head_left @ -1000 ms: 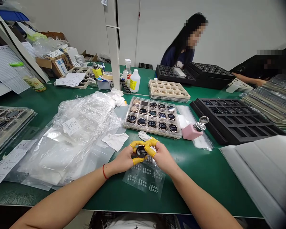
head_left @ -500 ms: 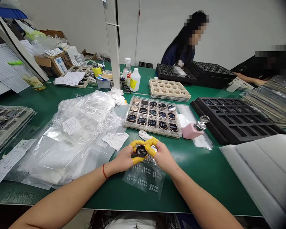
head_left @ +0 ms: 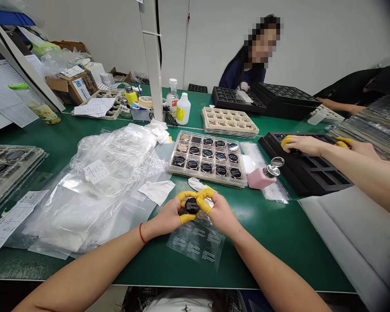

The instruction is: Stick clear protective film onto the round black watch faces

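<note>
Between my two hands is a round watch head (head_left: 192, 206) with a black face that bears small white print. My left hand (head_left: 172, 214) grips it from the left, with yellow finger cots on the fingertips. My right hand (head_left: 216, 210), also in yellow cots, pinches its upper right edge. Below my hands lies a clear sheet of printed round film stickers (head_left: 196, 247). Just beyond, a clear plastic tray (head_left: 211, 177) carries rows of similar watch heads in its compartments. A white cloth (head_left: 156, 192) lies left of my hands.
Crumpled plastic bags (head_left: 110, 160) cover the left. A pink pump bottle (head_left: 261, 177) stands right of the tray. Another worker's hand (head_left: 300, 144) reaches into a black foam tray (head_left: 299, 182) at right. A beige tray (head_left: 229, 121) and white bottle (head_left: 183, 109) stand farther back.
A co-worker's two arms have come in from the right, hands over the black foam tray. The person across has turned their head. My hands and the watch head stay nearly still.
</note>
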`<state>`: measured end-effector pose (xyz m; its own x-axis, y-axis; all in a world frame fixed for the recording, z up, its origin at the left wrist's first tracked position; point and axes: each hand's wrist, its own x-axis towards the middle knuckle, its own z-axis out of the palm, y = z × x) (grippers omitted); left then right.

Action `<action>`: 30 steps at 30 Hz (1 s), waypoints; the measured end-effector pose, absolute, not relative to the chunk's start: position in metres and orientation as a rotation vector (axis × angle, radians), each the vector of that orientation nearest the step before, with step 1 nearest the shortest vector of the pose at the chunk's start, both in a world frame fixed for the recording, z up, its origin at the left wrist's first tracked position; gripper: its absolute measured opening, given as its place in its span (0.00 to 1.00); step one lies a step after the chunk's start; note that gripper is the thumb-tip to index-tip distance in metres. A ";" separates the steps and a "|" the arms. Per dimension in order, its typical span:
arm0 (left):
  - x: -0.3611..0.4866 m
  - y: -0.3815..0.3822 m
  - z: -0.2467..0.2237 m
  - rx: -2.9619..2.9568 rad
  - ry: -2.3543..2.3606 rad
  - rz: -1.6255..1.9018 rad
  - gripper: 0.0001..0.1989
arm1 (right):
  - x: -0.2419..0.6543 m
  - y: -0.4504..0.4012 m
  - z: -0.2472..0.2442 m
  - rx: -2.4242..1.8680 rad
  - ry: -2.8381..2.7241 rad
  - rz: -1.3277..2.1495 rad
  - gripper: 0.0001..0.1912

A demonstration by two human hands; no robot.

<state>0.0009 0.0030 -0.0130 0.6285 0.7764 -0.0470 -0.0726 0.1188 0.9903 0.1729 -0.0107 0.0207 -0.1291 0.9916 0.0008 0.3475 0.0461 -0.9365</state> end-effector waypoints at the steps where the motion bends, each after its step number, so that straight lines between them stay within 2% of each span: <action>1: 0.001 0.003 -0.013 1.317 0.672 0.694 0.24 | 0.173 -0.011 0.020 -1.388 -1.585 1.085 0.04; 10: 0.001 0.001 -0.010 1.285 0.673 0.702 0.25 | 0.173 -0.011 0.017 -1.409 -1.638 1.016 0.04; 14: 0.001 0.003 -0.010 1.269 0.736 0.692 0.25 | 0.189 -0.002 0.018 -1.554 -1.884 0.669 0.06; 17: 0.001 0.003 -0.010 1.271 0.809 0.673 0.26 | 0.206 0.010 0.012 -1.880 -2.123 0.332 0.10; 21: 0.001 0.003 -0.013 1.273 0.835 0.676 0.27 | 0.216 0.020 -0.002 -2.108 -2.185 0.301 0.12; 24: 0.000 0.003 -0.014 1.268 0.832 0.696 0.27 | 0.215 0.019 -0.004 -2.039 -2.153 0.263 0.03; 27: -0.001 0.004 -0.015 1.267 0.841 0.707 0.27 | 0.207 0.010 0.006 -1.797 -1.999 0.177 0.06; 30: -0.001 0.005 -0.013 1.273 0.844 0.721 0.27 | 0.192 -0.006 0.017 -1.419 -1.880 0.280 0.09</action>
